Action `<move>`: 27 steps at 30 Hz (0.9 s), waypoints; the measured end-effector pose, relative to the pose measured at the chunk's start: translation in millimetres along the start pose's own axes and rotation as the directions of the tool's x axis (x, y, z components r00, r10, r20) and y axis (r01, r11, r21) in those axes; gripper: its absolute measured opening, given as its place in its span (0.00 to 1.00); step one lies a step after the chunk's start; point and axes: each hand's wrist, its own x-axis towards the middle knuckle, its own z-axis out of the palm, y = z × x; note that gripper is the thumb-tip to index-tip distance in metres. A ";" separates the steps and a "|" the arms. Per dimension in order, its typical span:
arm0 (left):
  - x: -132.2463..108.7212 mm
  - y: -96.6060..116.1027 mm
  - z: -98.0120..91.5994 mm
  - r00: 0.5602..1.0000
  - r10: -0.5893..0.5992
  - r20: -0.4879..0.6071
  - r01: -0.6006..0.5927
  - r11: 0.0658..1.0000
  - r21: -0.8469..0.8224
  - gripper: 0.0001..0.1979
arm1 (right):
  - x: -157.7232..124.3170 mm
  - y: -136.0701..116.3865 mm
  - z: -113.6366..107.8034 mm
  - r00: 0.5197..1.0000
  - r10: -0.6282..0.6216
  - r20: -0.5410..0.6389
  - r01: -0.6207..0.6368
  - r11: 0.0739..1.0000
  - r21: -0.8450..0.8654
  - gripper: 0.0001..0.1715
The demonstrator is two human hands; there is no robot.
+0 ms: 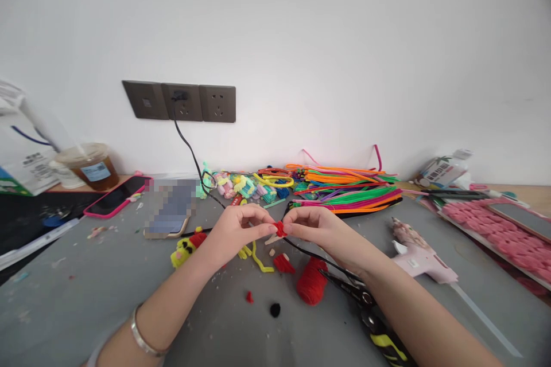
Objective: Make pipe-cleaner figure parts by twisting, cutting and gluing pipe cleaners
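A small red fuzzy piece (280, 229) is pinched between my two hands, above the middle of the mat. My left hand (241, 233) grips its left side between thumb and fingertips. On its other side, my right hand (317, 233) holds it in the same kind of pinch. Below the hands lie a red yarn-like roll (312, 282), a red fuzzy scrap (283, 263) and a black pompom (275, 310). A yellow fuzzy figure (183, 252) with red on it is partly hidden behind my left forearm. Scissors (365, 298) lie partly under my right forearm.
Bundles of coloured pipe cleaners (348, 198) lie along the wall. A pink glue gun (419, 255) stands at right, beside pink braided material (499, 229). Two phones (118, 198) and a drink cup (92, 166) are at left. A black cord (187, 146) runs from the socket across the mat.
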 end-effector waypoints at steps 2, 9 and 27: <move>-0.3 0.2 0.0 1.000 0.000 -0.001 0.000 1.000 -0.007 0.10 | -0.2 -0.9 0.7 1.000 0.000 -0.003 0.000 1.000 0.001 0.12; -1.4 -1.6 -1.0 1.000 0.006 0.016 -0.006 1.000 0.004 0.11 | -0.8 0.3 0.2 1.000 -0.014 0.006 0.014 1.000 -0.005 0.12; -3.8 0.7 0.0 0.998 0.044 0.038 -0.044 0.999 0.018 0.09 | -1.1 -0.6 1.0 1.000 -0.021 0.003 0.021 0.999 -0.027 0.14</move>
